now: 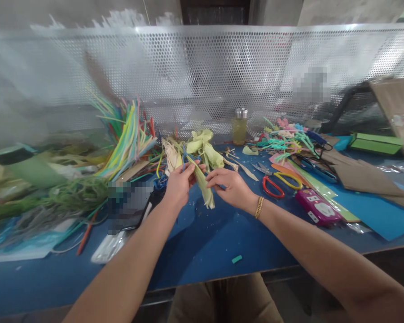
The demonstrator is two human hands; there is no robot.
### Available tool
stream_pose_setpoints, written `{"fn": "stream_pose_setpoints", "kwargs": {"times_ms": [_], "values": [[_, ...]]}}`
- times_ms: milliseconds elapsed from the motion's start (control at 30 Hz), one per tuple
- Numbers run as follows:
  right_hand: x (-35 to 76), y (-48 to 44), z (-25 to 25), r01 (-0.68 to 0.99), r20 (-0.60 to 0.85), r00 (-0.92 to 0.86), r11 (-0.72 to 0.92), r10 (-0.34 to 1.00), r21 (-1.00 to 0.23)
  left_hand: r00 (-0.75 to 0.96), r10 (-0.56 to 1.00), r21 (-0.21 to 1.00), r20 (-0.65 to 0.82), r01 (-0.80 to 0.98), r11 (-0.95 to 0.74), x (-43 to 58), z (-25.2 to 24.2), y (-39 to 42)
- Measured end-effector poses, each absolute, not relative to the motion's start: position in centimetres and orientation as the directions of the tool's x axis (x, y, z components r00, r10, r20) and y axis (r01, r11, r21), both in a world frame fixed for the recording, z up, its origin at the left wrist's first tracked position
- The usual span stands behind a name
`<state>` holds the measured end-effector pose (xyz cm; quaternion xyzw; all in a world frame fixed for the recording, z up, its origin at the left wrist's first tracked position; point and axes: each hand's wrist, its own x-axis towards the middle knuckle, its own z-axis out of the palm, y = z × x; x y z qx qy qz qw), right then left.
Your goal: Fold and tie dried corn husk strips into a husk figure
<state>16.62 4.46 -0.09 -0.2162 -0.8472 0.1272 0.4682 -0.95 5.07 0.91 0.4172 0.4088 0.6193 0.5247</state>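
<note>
A long pale green strip, which looks like corn husk (pixel 204 187), hangs at the middle of the table with its ragged end toward me. My left hand (pixel 183 181) pinches its upper part between thumb and fingers. At the strip's right edge, the closed fingertips of my right hand (pixel 230 188) pinch it. Behind my hands lies a bunch of curled green husks (pixel 207 150), with drier, tan husk (pixel 170 157) to its left. A bit of blue string shows by the strip's upper end.
Scissors (pixel 274 181) with red and yellow handles and a purple power strip (pixel 318 207) lie at right. A lidded bottle (pixel 240 128) stands behind. Colourful stems (pixel 124 143), green yarn (pixel 81 193) and a phone (pixel 138 213) are at left. Perforated metal panel (pixel 218 67) bounds the back.
</note>
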Motion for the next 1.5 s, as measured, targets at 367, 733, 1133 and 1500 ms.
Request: {"fn": "stream_pose_setpoints", "kwargs": {"times_ms": [367, 733, 1133, 1500], "values": [[16.7, 4.4, -0.3, 0.362, 0.565, -0.258, 0.620, 0.784, -0.696, -0.103, 0.993, 0.944, 0.061, -0.318, -0.091, -0.5, 1.3, 4.6], [15.8, 4.2, -1.2, 0.328, 0.240, -0.373, 0.369, 0.896, -0.869, -0.087, 0.995, 0.940, 0.052, -0.333, -0.078, -0.4, 1.1, 4.7], [15.8, 4.5, -1.7, 0.340, 0.221, -0.317, 0.328, 0.922, -0.881, -0.038, 0.998, 0.983, 0.055, -0.174, -0.061, -0.2, 1.1, 4.3], [17.6, 5.6, -0.4, 0.521, 0.320, -0.239, 0.400, 0.917, -0.754, -0.273, 0.908, 0.945, 0.319, 0.168, -0.281, -1.1, 1.1, 4.9]]}}
